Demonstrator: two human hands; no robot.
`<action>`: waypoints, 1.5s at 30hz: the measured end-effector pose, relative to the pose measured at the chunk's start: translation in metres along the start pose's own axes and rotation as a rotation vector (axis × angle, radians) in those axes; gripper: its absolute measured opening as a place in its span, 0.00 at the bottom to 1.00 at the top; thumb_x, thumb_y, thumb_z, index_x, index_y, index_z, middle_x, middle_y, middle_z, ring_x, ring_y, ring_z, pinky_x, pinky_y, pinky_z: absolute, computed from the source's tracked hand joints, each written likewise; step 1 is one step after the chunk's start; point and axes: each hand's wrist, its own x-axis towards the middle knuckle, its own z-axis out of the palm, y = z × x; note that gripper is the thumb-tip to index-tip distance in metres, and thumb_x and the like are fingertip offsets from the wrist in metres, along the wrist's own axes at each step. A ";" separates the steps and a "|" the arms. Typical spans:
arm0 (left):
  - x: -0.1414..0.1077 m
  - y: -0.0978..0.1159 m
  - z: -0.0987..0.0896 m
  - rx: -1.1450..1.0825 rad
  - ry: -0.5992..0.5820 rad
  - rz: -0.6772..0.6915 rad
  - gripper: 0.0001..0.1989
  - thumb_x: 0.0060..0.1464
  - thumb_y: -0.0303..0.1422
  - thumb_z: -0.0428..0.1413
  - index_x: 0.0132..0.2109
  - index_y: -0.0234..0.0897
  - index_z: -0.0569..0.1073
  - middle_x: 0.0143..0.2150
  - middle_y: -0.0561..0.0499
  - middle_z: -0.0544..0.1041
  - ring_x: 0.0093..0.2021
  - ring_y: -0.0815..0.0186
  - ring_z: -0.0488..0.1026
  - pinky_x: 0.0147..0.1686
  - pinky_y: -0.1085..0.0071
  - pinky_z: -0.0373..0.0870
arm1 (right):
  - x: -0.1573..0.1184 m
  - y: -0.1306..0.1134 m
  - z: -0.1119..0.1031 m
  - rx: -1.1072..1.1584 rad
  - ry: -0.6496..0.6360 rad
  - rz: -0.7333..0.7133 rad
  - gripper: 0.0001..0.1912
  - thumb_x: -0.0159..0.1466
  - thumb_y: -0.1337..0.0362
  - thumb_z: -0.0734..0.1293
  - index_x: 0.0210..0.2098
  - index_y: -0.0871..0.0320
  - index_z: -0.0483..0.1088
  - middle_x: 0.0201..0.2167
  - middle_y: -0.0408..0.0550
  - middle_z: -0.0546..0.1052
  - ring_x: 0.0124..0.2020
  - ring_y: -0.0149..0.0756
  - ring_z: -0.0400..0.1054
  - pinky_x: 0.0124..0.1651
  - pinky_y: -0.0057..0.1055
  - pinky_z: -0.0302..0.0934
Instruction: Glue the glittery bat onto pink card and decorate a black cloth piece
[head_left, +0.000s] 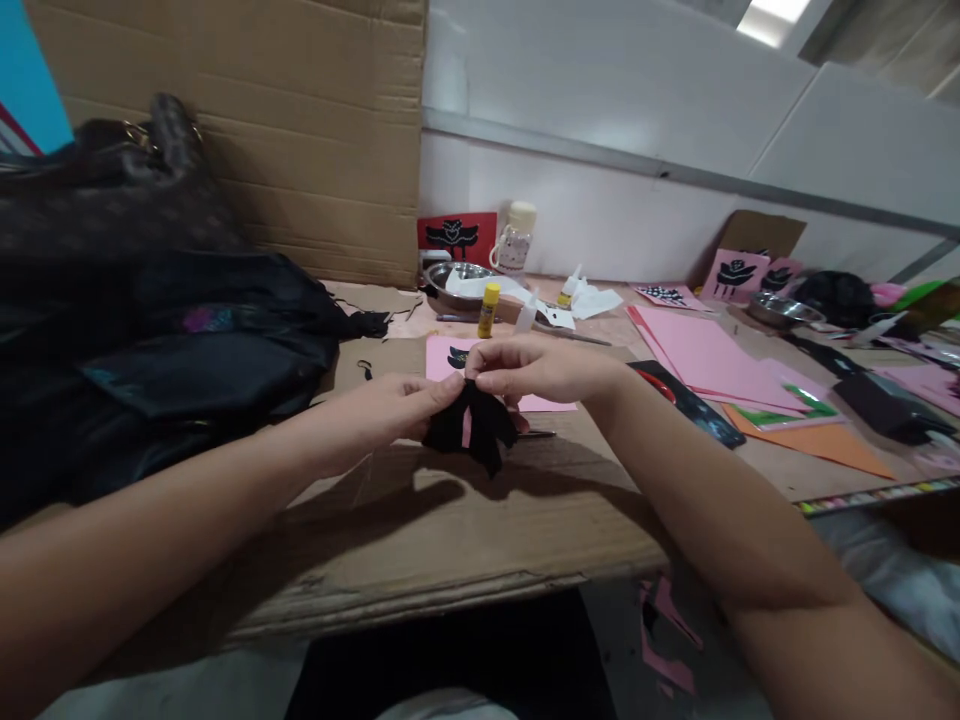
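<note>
A piece of black fabric (480, 432) with a small pink strip (466, 427) on it hangs just above the wooden table near its front edge. My left hand (401, 408) pinches its upper left part between thumb and fingers. From the right, my right hand (525, 368) pinches the top of the same fabric, its fingertips close to my left thumb. Behind the hands lies a pink sheet (442, 356) with a black shape on it, partly covered by my right hand. A thin metal tool (538, 434) shows just right of the fabric.
A yellow glue stick (488, 310) stands behind my hands, near a metal bowl (457, 283) and white glue bottles. Black bags (202, 360) fill the left. Pink sheets (712, 355), an orange sheet (847, 447) and a black device (889, 402) lie on the right.
</note>
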 end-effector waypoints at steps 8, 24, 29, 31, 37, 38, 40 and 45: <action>0.003 -0.010 0.005 0.042 0.195 -0.056 0.16 0.52 0.49 0.68 0.36 0.40 0.85 0.39 0.50 0.88 0.43 0.56 0.83 0.49 0.64 0.76 | 0.003 0.023 0.019 -0.098 0.310 -0.006 0.26 0.71 0.39 0.69 0.41 0.59 0.74 0.34 0.44 0.78 0.31 0.30 0.74 0.29 0.23 0.70; 0.001 -0.023 0.007 -0.162 0.239 -0.056 0.26 0.57 0.58 0.64 0.40 0.38 0.86 0.45 0.45 0.89 0.50 0.51 0.84 0.56 0.59 0.77 | 0.010 0.021 0.035 -0.024 0.440 0.083 0.16 0.76 0.59 0.65 0.33 0.59 0.72 0.21 0.40 0.74 0.21 0.29 0.68 0.22 0.24 0.65; -0.002 -0.025 0.005 -0.181 0.192 -0.078 0.20 0.53 0.50 0.70 0.43 0.39 0.86 0.45 0.47 0.89 0.47 0.53 0.85 0.54 0.59 0.78 | 0.007 0.027 0.031 -0.010 0.501 -0.060 0.25 0.74 0.44 0.66 0.34 0.59 0.73 0.26 0.43 0.75 0.23 0.28 0.67 0.22 0.23 0.62; -0.003 -0.025 0.006 -0.159 0.186 -0.097 0.18 0.54 0.48 0.70 0.44 0.40 0.86 0.44 0.47 0.89 0.45 0.55 0.85 0.52 0.60 0.78 | 0.006 0.027 0.031 -0.056 0.505 -0.073 0.27 0.71 0.40 0.68 0.34 0.60 0.74 0.29 0.44 0.76 0.26 0.29 0.68 0.23 0.23 0.63; -0.004 -0.024 0.008 -0.134 0.190 -0.031 0.14 0.57 0.46 0.68 0.40 0.40 0.86 0.40 0.49 0.88 0.42 0.58 0.84 0.52 0.62 0.77 | 0.008 0.024 0.035 -0.160 0.384 0.026 0.15 0.67 0.52 0.75 0.41 0.58 0.78 0.33 0.43 0.78 0.27 0.28 0.69 0.25 0.22 0.67; -0.004 -0.024 0.009 -0.142 0.186 -0.031 0.15 0.58 0.47 0.67 0.41 0.40 0.86 0.40 0.49 0.88 0.41 0.57 0.84 0.51 0.61 0.78 | 0.008 0.024 0.035 -0.162 0.401 0.039 0.13 0.67 0.54 0.74 0.40 0.58 0.78 0.32 0.43 0.78 0.27 0.28 0.68 0.25 0.22 0.66; -0.004 -0.024 0.008 -0.145 0.175 -0.035 0.17 0.58 0.48 0.66 0.43 0.40 0.86 0.41 0.48 0.88 0.43 0.56 0.84 0.51 0.60 0.78 | 0.009 0.023 0.036 -0.176 0.453 0.072 0.10 0.68 0.58 0.73 0.37 0.59 0.77 0.30 0.42 0.77 0.25 0.28 0.67 0.23 0.21 0.64; -0.004 -0.018 0.003 -0.100 0.167 0.002 0.20 0.52 0.54 0.69 0.40 0.43 0.86 0.41 0.49 0.88 0.47 0.52 0.85 0.53 0.58 0.79 | 0.006 0.018 0.035 -0.188 0.502 0.124 0.12 0.70 0.58 0.72 0.34 0.59 0.76 0.29 0.43 0.78 0.24 0.28 0.67 0.22 0.20 0.63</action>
